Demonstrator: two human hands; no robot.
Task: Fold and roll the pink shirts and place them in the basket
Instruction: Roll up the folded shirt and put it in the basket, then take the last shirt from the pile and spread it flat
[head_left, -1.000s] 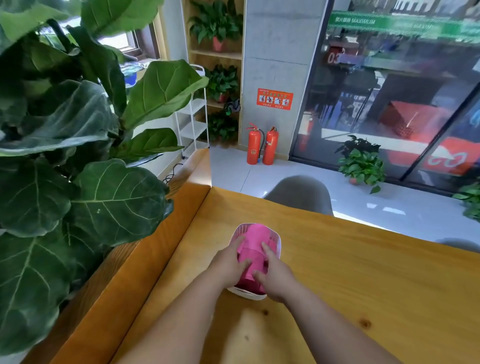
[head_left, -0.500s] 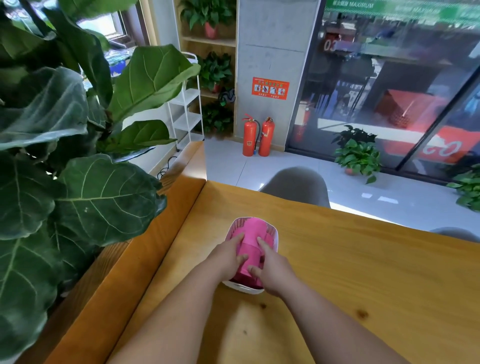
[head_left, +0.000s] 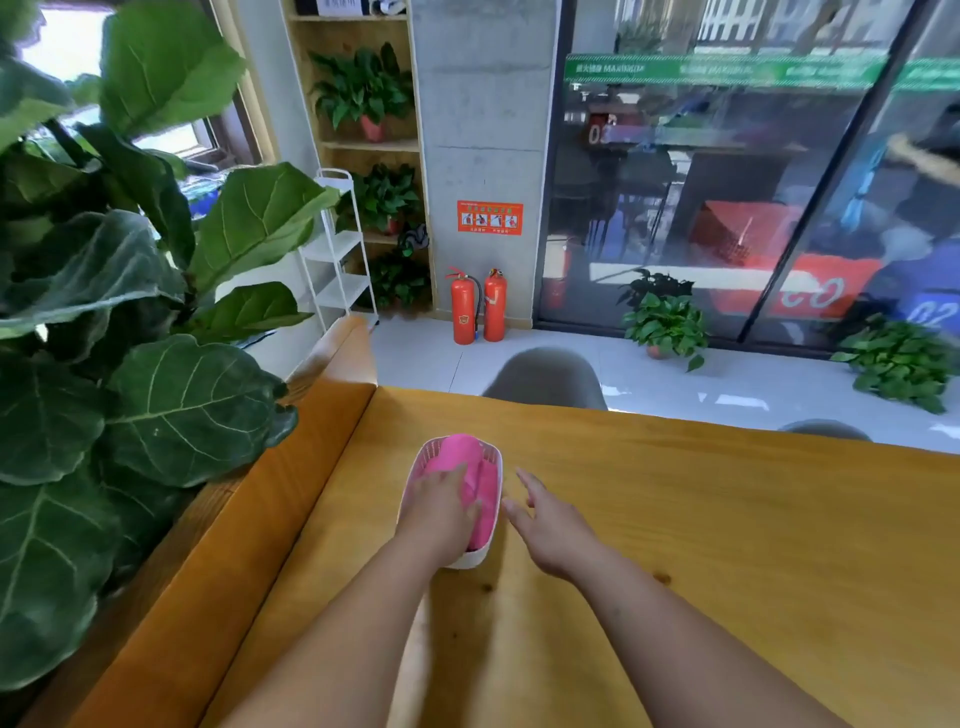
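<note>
A small white slotted basket (head_left: 495, 457) stands on the wooden table near its left edge. Rolled pink shirts (head_left: 475, 470) fill it, side by side. My left hand (head_left: 439, 512) lies flat on the left roll inside the basket, fingers straight, pressing down. My right hand (head_left: 550, 522) hovers just to the right of the basket, fingers spread and holding nothing, apart from the cloth.
The wooden table (head_left: 701, 545) stretches to the right and toward me. A raised wooden ledge (head_left: 249, 519) borders it on the left, with a large leafy plant (head_left: 130, 338) overhanging. A grey chair back (head_left: 545, 376) stands behind the far edge.
My right hand has lifted off the pink rolls and moved right, out of the basket, with its fingers opening. My left hand stays on the rolls.
</note>
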